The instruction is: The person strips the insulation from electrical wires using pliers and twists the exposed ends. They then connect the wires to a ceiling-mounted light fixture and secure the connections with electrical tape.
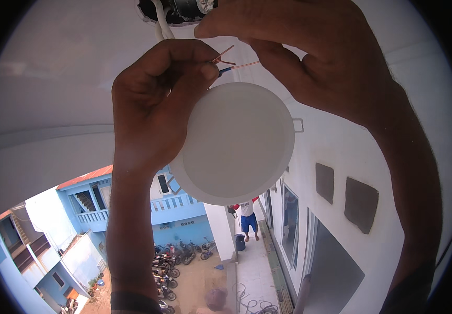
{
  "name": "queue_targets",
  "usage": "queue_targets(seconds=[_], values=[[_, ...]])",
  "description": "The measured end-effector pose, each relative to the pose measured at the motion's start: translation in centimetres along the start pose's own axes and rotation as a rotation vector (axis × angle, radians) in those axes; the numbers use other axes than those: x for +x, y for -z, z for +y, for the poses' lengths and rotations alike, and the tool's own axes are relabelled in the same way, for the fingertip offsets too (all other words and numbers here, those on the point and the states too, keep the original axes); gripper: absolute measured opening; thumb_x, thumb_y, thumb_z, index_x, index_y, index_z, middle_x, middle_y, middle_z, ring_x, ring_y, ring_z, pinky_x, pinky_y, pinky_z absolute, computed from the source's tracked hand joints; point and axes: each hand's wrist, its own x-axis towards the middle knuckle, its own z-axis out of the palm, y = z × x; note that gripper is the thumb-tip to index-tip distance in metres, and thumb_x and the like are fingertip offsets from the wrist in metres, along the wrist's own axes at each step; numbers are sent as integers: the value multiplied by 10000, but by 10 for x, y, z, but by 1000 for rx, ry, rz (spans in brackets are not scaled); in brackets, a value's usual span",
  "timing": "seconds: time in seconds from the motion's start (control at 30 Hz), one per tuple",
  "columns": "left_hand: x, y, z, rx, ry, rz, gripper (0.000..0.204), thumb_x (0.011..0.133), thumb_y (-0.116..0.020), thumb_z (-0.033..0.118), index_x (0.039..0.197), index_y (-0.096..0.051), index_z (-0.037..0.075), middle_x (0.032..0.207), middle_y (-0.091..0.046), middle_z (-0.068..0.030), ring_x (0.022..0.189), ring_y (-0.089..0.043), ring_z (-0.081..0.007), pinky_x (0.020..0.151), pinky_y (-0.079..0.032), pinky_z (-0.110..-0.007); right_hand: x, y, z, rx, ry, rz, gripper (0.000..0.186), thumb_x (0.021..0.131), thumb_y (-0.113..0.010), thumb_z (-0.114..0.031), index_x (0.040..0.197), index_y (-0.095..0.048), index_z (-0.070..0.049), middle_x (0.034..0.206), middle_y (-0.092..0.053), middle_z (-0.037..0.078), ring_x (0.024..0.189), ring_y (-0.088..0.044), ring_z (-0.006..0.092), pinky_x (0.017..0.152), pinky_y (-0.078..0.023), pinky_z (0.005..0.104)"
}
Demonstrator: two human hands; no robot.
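Pinching the copper wires (225,52) in our left hand (155,97) so their bare ends (245,65) stand clear above the round white lamp (239,144), we curve our right hand (335,63) close by, though we cannot tell whether it grips one.

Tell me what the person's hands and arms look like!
The left hand and right hand are bare and ungloved. The left forearm and right forearm are bare too, down to a dark left sleeve and dark right sleeve.
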Motion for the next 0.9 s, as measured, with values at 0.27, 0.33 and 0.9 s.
queue_targets(seconds=[0.27, 0.33, 0.9], values=[[4, 4, 6, 1, 90, -37, 172, 941, -691, 78, 1086, -717, -11, 900, -743, -80, 785, -703, -123, 732, -562, -270, -7, -2, 14, -164, 188, -48, 122, 856, -705, -134, 945, -654, -69, 886, -524, 40, 800, -530, 180, 675, -447, 285], [3, 4, 10, -23, 123, -24, 139, 933, -683, 33, 1055, -717, -25, 892, -740, -69, 782, -682, -86, 720, -557, -240, -7, -2, 13, -171, 179, -75, 131, 847, -711, -138, 938, -654, -64, 887, -527, 40, 803, -529, 179, 675, -443, 280], [-1, -5, 7, 259, -42, 23, 87, 879, -721, 53, 957, -735, 15, 845, -719, -52, 704, -648, -102, 684, -528, -271, -5, -14, -19, -117, -172, 147, 110, 860, -697, -131, 907, -660, -39, 859, -570, 60, 793, -550, 175, 661, -447, 297]])
